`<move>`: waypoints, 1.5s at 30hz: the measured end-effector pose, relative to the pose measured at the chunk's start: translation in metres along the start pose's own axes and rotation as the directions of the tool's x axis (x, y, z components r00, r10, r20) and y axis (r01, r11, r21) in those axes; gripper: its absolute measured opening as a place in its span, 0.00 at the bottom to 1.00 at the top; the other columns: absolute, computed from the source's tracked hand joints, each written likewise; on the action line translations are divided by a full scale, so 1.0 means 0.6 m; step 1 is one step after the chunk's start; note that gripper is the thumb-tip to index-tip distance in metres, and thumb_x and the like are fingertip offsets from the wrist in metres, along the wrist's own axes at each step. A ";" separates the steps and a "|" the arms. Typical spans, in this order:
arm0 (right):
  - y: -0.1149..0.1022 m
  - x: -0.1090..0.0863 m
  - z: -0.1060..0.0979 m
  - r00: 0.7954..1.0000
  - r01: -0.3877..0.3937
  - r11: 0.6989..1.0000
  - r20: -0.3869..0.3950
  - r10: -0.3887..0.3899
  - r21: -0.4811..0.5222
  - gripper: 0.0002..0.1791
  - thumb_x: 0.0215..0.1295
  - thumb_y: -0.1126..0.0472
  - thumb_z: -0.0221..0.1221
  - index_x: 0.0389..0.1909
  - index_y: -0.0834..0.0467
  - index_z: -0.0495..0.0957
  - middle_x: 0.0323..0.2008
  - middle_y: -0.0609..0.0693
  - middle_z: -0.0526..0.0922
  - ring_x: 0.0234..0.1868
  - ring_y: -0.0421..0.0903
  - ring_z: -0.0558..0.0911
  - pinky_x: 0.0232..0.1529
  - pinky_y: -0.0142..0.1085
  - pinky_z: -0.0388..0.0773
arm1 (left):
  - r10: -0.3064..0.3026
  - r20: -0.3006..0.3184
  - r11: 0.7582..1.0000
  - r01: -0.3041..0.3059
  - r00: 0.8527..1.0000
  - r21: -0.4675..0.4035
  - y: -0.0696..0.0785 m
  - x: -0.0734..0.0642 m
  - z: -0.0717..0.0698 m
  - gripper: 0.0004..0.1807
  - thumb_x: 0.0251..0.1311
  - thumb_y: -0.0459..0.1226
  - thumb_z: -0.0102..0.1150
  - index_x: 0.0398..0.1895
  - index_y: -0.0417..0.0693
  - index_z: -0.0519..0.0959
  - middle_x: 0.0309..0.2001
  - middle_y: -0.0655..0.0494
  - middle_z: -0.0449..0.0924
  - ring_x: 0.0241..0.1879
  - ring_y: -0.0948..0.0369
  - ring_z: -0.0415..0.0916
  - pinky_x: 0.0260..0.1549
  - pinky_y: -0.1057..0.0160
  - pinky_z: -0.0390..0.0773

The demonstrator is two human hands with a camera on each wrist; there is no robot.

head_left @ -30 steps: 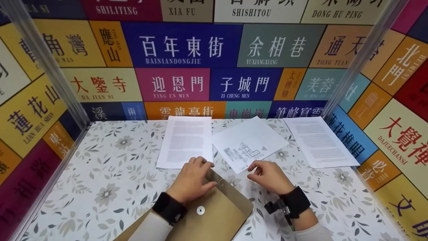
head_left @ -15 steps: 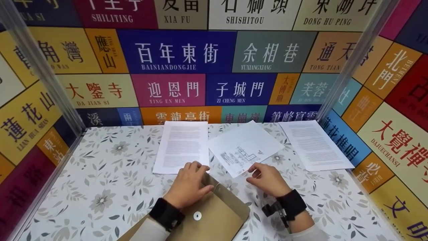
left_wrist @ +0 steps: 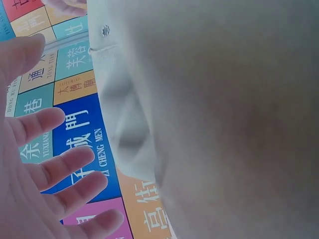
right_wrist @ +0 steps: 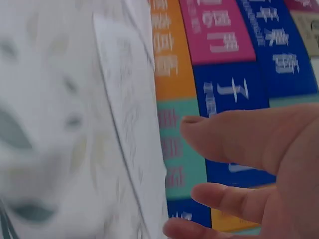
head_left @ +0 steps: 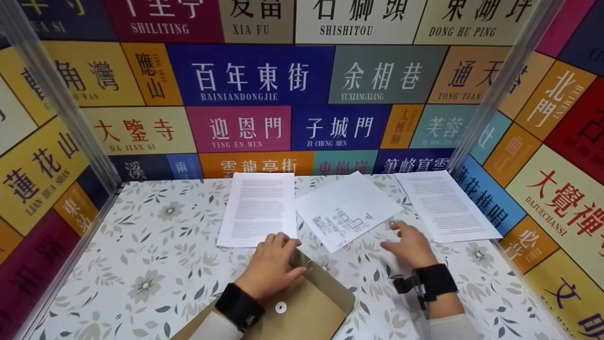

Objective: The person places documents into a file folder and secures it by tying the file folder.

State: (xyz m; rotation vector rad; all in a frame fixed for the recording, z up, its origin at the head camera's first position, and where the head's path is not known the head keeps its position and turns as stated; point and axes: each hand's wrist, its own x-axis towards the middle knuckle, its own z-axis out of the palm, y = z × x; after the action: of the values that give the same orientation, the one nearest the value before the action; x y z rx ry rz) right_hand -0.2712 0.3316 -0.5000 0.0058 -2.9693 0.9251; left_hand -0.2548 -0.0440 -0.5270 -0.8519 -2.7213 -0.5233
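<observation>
A brown kraft envelope with a white round button lies at the front of the table, its flap opened out toward the back. Over its upper left part is my left hand, fingers spread and gently bent. The left wrist view has this hand beside the envelope, with nothing between fingers and thumb. My right hand hovers right of the envelope, near the sheet with a line drawing. Thumb and fingers of the right hand are apart and hold nothing in the right wrist view.
A printed text page lies behind my left hand, and another text page lies at the back right. The floral tabletop is bounded by walls of coloured sign panels at the back and both sides.
My right hand has moved to the right, away from the envelope, its fingers parting a little. The left hand stays over the envelope. The head view has tilted slightly.
</observation>
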 end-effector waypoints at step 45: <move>0.114 0.002 -0.084 0.914 -0.067 0.998 -0.402 0.060 -0.004 0.10 0.62 0.71 0.54 0.40 0.66 0.83 0.33 0.64 0.80 0.27 0.55 0.74 0.28 0.46 0.70 | -0.068 0.128 0.879 0.120 0.989 -0.461 0.212 0.152 0.075 0.23 0.67 0.50 0.66 0.59 0.51 0.77 0.49 0.54 0.81 0.47 0.61 0.79 0.50 0.61 0.78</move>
State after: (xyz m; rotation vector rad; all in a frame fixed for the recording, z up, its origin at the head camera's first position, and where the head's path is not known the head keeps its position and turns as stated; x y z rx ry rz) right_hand -0.2721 0.4166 -0.4977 -0.2517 -2.6065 0.7919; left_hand -0.2588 0.1170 -0.5040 -0.8727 -2.7844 -1.2284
